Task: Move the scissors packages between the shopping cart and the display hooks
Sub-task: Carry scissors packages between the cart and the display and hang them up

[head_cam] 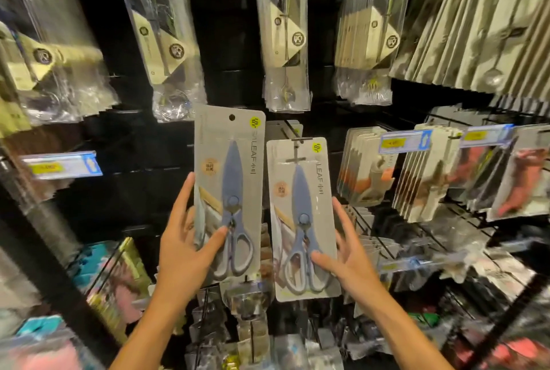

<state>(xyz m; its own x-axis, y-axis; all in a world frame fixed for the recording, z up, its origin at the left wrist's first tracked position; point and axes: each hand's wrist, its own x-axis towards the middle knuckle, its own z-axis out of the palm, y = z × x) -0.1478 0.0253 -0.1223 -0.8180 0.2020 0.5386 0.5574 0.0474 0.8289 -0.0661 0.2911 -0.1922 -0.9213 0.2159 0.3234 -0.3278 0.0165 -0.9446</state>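
Two grey card packages of blue-handled scissors are held up side by side before the display wall. My left hand (184, 238) grips the left scissors package (229, 161) at its lower left, thumb across the handles; its hang hole is free of any hook. My right hand (342, 253) holds the right scissors package (300, 191), whose top slot sits at a display hook (296, 146). More of the same packages hang behind it on that hook. No shopping cart is in view.
Rows of bagged utensils (285, 30) hang above. Blue price tags (404, 141) front the hooks at right, with orange-toy packages (523, 179) beside them. A price tag (59, 164) sticks out at left. Lower shelves hold colourful packets (113, 274).
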